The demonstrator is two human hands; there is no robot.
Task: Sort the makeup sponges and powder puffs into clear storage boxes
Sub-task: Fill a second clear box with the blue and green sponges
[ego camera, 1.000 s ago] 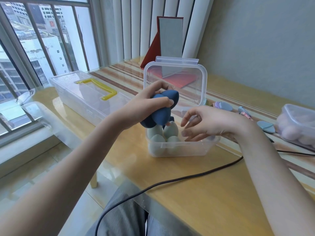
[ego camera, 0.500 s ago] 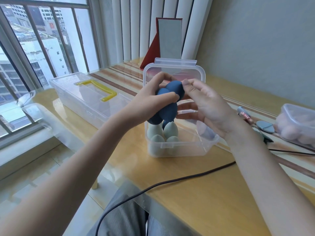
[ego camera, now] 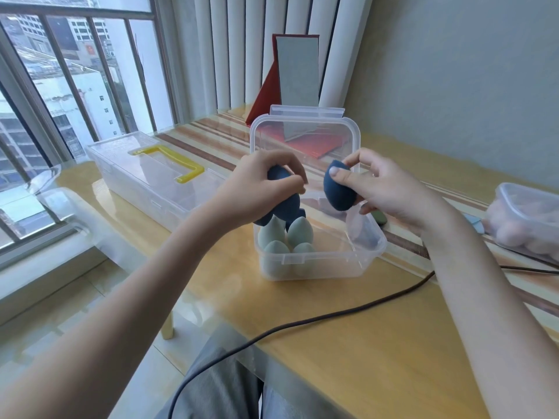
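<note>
Left hand (ego camera: pixel 260 189) grip curled round several dark blue teardrop makeup sponges (ego camera: pixel 287 204), above clear plastic open-lid storage box (ego camera: pixel 320 261) on wooden table (ego camera: pixel 348 343), pale green sponges (ego camera: pixel 287 240) inside. Right hand (ego camera: pixel 384 189) pinches one dark blue sponge (ego camera: pixel 337 192) over box. No readable writing.

The left hand (ego camera: pixel 266 189) covers most of the dark blue sponges (ego camera: pixel 286 204) it grips, so their number is unclear. Right of the right hand (ego camera: pixel 390 192), a box of pinkish sponges (ego camera: pixel 526 219) is cut by the frame edge. Behind that wrist, small items are hidden.
</note>
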